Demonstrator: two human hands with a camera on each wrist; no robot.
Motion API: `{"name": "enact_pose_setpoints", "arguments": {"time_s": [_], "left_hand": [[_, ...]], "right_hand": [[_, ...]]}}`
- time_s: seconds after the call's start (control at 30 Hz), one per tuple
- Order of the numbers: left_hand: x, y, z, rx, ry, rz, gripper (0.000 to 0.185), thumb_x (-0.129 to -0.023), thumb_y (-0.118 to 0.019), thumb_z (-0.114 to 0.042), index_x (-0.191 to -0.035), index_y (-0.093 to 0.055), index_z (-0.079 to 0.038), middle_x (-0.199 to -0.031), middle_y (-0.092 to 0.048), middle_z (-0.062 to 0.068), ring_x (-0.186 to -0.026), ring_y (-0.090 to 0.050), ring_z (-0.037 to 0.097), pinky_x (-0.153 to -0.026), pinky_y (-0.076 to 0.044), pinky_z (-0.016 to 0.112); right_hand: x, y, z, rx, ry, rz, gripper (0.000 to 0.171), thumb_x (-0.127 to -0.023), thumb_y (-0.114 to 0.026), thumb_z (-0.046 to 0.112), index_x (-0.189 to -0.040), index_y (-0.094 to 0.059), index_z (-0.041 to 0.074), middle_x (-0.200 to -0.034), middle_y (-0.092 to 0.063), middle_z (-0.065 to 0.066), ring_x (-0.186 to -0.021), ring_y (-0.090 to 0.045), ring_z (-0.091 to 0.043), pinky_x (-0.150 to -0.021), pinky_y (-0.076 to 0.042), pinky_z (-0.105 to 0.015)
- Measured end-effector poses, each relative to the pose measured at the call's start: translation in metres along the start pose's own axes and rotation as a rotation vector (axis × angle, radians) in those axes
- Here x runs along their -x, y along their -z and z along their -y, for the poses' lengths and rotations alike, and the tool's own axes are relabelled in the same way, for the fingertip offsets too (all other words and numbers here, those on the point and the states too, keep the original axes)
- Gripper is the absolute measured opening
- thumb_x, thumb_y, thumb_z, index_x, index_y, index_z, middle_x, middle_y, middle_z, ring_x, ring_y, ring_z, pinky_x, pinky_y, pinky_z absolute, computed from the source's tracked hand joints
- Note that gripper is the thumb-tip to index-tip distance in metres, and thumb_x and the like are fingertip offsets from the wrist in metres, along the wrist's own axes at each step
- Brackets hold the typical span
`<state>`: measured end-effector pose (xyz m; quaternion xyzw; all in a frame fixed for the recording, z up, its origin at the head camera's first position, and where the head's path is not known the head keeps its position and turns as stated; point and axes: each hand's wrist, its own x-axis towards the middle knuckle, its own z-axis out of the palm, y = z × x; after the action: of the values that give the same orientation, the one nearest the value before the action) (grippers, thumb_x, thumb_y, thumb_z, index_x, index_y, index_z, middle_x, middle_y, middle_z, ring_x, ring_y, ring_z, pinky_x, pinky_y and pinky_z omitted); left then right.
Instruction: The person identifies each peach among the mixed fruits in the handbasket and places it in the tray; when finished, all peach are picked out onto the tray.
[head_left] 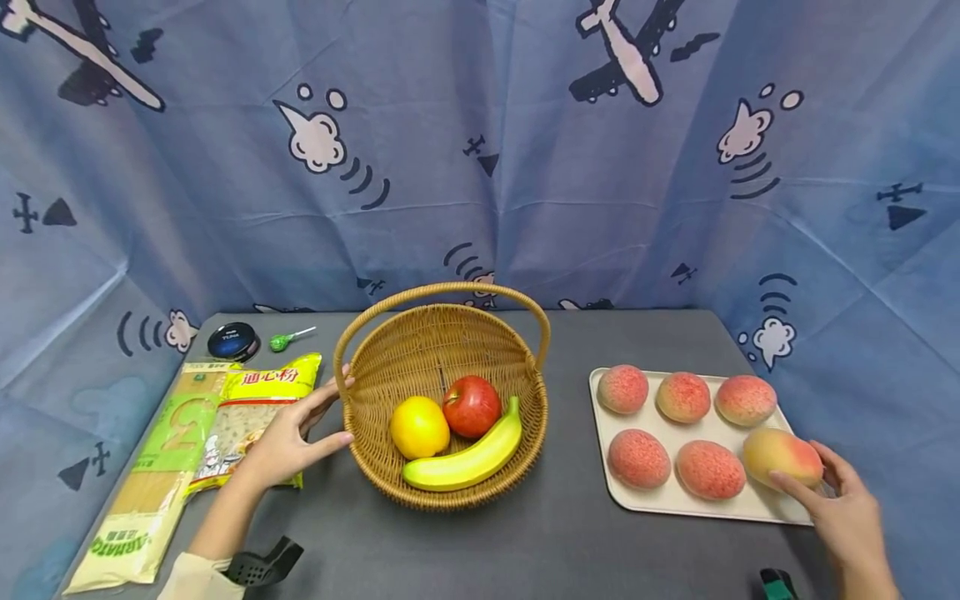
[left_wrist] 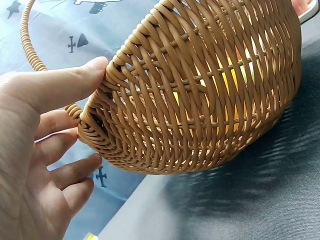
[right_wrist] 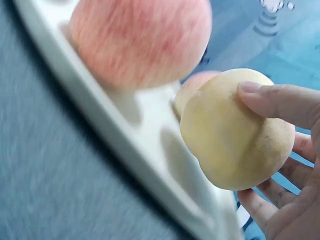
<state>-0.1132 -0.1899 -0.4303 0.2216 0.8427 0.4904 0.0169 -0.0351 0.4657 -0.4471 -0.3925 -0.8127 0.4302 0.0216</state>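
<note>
A round wicker basket with an arched handle tilts toward me at the middle of the table. My left hand grips its left side, thumb at the rim and fingers by the handle's base in the left wrist view. Inside lie a yellow round fruit, a red apple and a banana. On the right, my right hand holds a yellow-and-red peach between thumb and fingers, over the near right corner of a cream tray. Several pinkish-red peaches sit in the tray's hollows.
At the left lie a long noodle pack and a yellow pasta bag. Behind them are a dark round tin and a green lollipop. A blue patterned curtain hangs along the table's back edge and sides.
</note>
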Motion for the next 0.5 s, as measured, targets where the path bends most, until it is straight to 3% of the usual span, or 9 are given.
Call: {"name": "enact_pose_setpoints", "arguments": {"time_s": [0.2,0.5], "left_hand": [[0.000,0.001,-0.001,0.003,-0.019,-0.003,0.070,-0.085,-0.071,-0.014,-0.146,-0.037,-0.009,-0.152,-0.035,0.009,-0.136,-0.027,-0.008,-0.105,-0.028,0.005],[0.004,0.001,-0.003,-0.002,-0.016,-0.027,0.067,-0.085,-0.071,-0.014,-0.144,-0.040,-0.010,-0.152,-0.032,0.016,-0.133,-0.028,-0.009,-0.103,-0.029,0.005]], "right_hand": [[-0.012,-0.004,-0.015,-0.024,-0.026,0.027,0.098,-0.082,-0.069,0.046,-0.153,-0.006,0.020,-0.160,-0.006,-0.012,-0.146,-0.006,-0.031,-0.117,-0.018,-0.055],[-0.017,0.001,-0.015,0.118,0.092,0.166,0.101,-0.089,-0.059,0.050,-0.151,0.007,0.006,-0.155,0.001,-0.028,-0.141,-0.003,-0.048,-0.110,-0.016,-0.067]]}}
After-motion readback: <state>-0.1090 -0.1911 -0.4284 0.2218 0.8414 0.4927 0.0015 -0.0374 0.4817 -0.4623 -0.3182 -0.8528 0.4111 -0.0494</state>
